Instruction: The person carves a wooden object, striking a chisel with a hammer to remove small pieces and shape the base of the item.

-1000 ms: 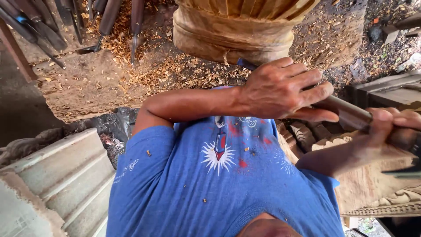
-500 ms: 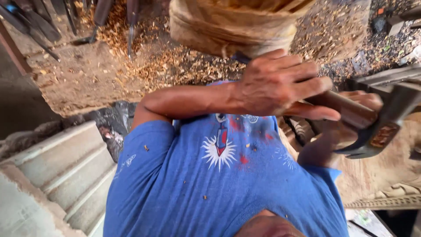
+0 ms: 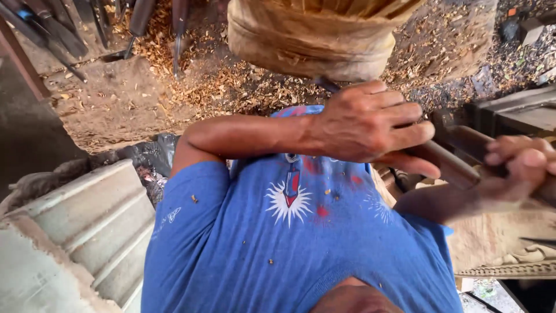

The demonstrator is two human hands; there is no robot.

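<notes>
Snugly within left-hand fingers (image 3: 399, 113): chisel (image 3: 446, 162), against wooden block (image 3: 313, 37).

The dirt floor (image 3: 104, 110) is strewn with pale wood shavings (image 3: 231, 87). A row of dark-handled chisels (image 3: 139, 20) lies on it, beside the rounded wooden block (image 3: 307, 40) standing there.

Wood-handled chisel (image 3: 440, 159) — blade apparently against the rounded wooden block (image 3: 313, 40).
</notes>
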